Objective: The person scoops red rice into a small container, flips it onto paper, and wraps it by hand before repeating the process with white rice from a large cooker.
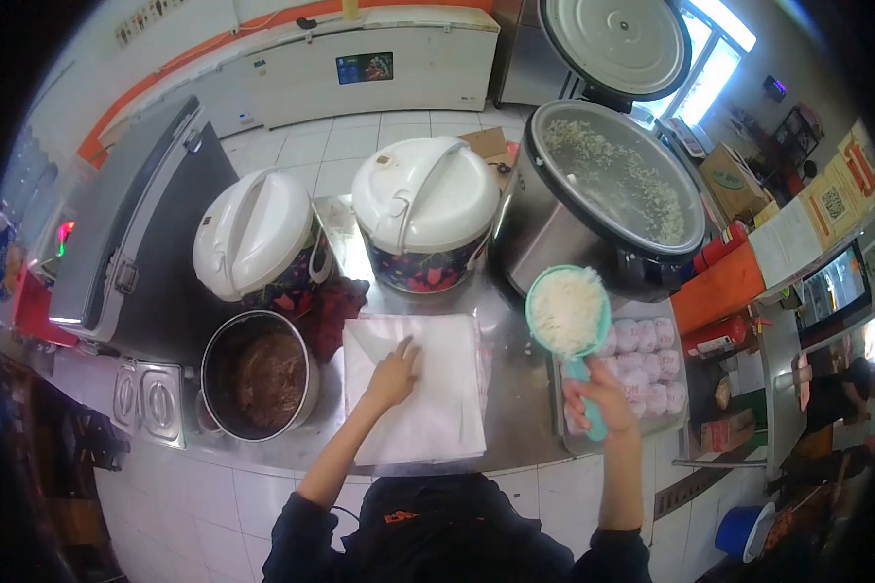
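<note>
My right hand (601,396) grips the handle of a turquoise scoop (594,387), whose round bowl is heaped with white rice (568,309). The scoop is held over the steel counter, beside a tray of wrapped round bundles (642,364). My left hand (393,377) lies with fingers outstretched on a stack of white paper sheets (428,423). Behind the scoop stands a large rice cooker (544,228), its lid (617,44) raised and rice clinging to the inside of the pot. Left of the paper is a deep metal pot (306,389) with brown food inside.
Two white-lidded, flower-patterned containers (423,199) stand at the back of the counter, with a dark red cloth (335,311) in front. A grey cooler box (151,262) is at the left, near steel lids (160,403). Orange-edged shelving (715,291) borders the right.
</note>
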A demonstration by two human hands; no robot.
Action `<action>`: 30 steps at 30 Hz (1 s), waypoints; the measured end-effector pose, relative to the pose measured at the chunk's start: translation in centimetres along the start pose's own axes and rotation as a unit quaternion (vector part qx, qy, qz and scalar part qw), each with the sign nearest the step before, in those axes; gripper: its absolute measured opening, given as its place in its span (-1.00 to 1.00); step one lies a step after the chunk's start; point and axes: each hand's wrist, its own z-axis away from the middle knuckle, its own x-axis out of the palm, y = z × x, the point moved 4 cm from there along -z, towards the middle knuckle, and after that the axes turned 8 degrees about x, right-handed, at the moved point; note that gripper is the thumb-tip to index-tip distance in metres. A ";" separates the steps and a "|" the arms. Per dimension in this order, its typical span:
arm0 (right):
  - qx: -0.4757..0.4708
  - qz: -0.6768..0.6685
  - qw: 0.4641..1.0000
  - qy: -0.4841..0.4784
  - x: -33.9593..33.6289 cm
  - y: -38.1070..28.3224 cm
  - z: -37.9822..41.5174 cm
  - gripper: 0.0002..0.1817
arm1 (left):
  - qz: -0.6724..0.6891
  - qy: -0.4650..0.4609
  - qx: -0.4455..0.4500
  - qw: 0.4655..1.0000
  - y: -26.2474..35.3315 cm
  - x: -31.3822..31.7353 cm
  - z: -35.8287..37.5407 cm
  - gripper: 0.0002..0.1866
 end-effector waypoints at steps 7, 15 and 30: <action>0.033 -0.110 0.993 0.017 2.9 8.1 -1.7 -0.62 | -0.016 0.029 -0.061 0.998 -1.6 -0.3 -3.4 -0.55; 0.020 -0.122 0.989 0.080 4.3 12.3 -1.0 -0.66 | 0.038 0.077 0.017 0.996 -0.7 -2.1 -1.8 -0.79; -0.086 0.090 0.977 0.171 8.1 17.4 -5.1 -0.46 | 0.203 0.187 0.030 0.961 -2.7 -4.4 12.2 -0.67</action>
